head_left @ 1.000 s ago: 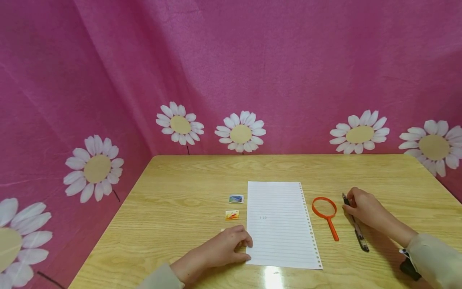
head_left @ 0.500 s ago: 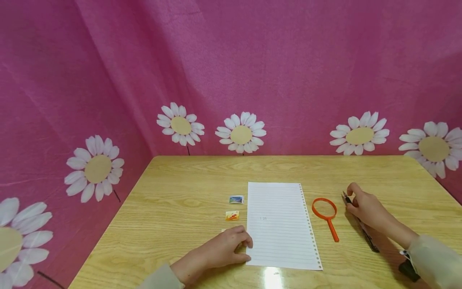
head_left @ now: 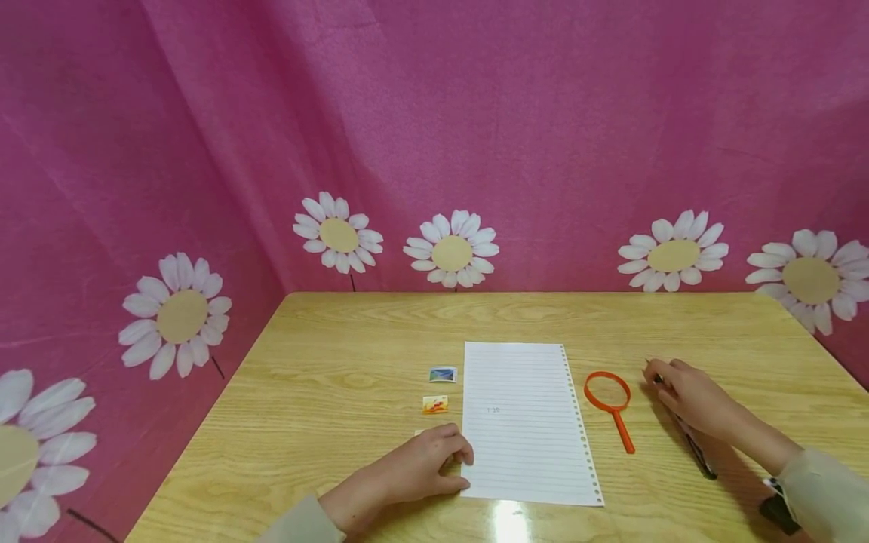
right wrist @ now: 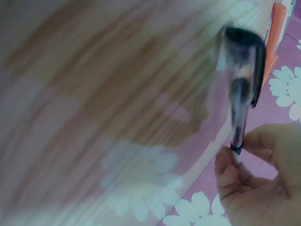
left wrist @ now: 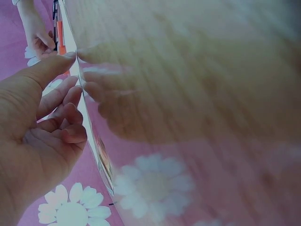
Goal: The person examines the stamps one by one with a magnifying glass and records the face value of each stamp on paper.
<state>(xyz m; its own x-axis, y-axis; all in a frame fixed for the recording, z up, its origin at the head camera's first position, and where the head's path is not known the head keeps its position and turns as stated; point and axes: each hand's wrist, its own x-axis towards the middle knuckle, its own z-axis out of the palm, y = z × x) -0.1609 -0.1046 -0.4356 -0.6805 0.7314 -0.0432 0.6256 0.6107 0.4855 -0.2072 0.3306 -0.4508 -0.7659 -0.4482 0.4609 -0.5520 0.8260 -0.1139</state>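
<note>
Pen (head_left: 695, 451) first, since that's what the right hand (head_left: 692, 396) was busy with. From my end of the feed, the fingers had it pinched near the tip end, thumb against fingertips with no real gap, and the clip end slanted back toward the person. Guessing that low grip was for control over the tip. Couldn't tell whether the pen was touching the desk (head_left: 326, 377).

The left hand (head_left: 424, 461) was way more relaxed: fingers loosely bent, thumb spread apart from them, tips resting on the left edge of the lined paper (head_left: 532, 445). Not pinching anything that I could see, so I'd read it as steadying the sheet. Paper lay flat, punched holes on the right, with some faint writing (head_left: 493, 410) too small for me to read for sure.

Two little picture cards (head_left: 443, 374) sat in a column just left of the paper, plus a pale scrap (head_left: 418, 433) mostly hidden by the left hand. Probably lined up there to be easy to look at. Red magnifying glass (head_left: 609, 391) lay between paper and pen, handle toward the person, which looked handy for grabbing.
</note>
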